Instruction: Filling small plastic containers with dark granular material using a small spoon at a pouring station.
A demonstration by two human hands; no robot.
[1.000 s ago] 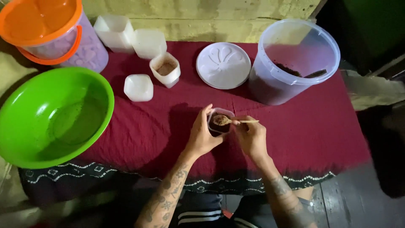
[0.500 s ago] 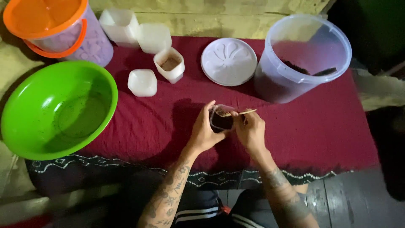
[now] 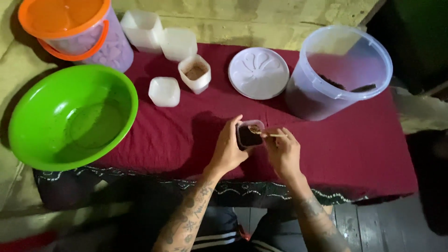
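My left hand (image 3: 227,148) grips a small clear plastic cup (image 3: 248,136) filled with a dark brown substance, holding it just above the dark red tablecloth (image 3: 336,149). My right hand (image 3: 283,151) pinches a thin wooden stick (image 3: 273,135) whose tip rests in the top of the cup. Both hands are close together near the table's front edge.
A large clear tub (image 3: 337,70) with dark contents stands at the back right, its white round lid (image 3: 258,73) beside it. A green bowl (image 3: 70,116) sits at left, an orange-lidded bucket (image 3: 77,28) behind it. Small white cups (image 3: 194,73) and lids (image 3: 164,91) lie at the back.
The hands and cup stay in almost the same spot; the stick's tip has shifted slightly over the cup. The camera view has drifted a little.
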